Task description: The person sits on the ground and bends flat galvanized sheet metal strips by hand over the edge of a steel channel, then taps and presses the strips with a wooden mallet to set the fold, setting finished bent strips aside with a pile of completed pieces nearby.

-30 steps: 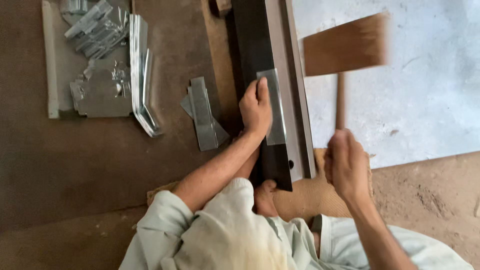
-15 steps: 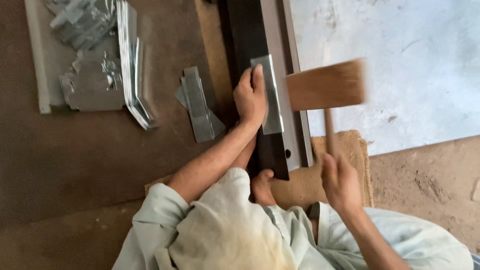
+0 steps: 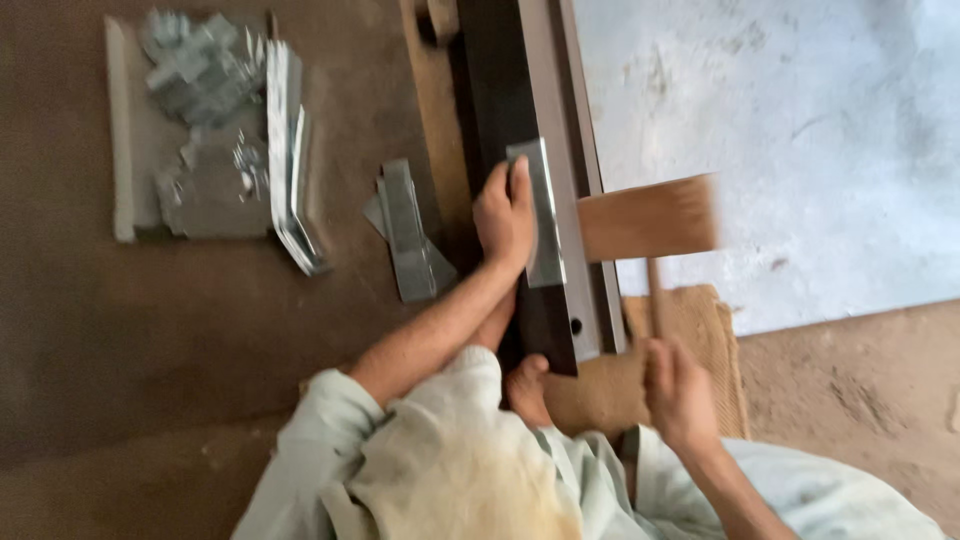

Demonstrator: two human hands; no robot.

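The left hand (image 3: 505, 215) lies palm-down on a thin grey metal strip (image 3: 545, 215), fingers spread flat along its left edge and pressing it against the top of a long dark steel beam (image 3: 500, 120); it is a flat hold rather than a wrap, with nothing enclosed in the palm. The strip lies lengthwise along the beam's right edge, near the beam's near end, and a small hole shows in the beam just below it. The right hand (image 3: 680, 390) is clenched round the thin handle of a wooden mallet (image 3: 650, 218), whose blocky head (blurred with motion) hangs just to the right of the strip, level with its lower half; whether the head touches the strip cannot be told. A bare foot (image 3: 528, 385) rests against the near end of the beam, beside a piece of brown sacking (image 3: 700, 340) spread on the floor. The beam sits on a wooden plank (image 3: 435, 150) on the brown dirt floor. Left of the plank, a few bent grey metal strips (image 3: 405, 235) lie together. Further left, towards the far-left corner of the view, a flat grey sheet (image 3: 150, 150) carries a heap of shiny metal offcuts (image 3: 205, 70), with a bundle of long bent strips (image 3: 285, 170) along its right edge. A pale concrete slab (image 3: 780, 130) fills the far-right part of the floor
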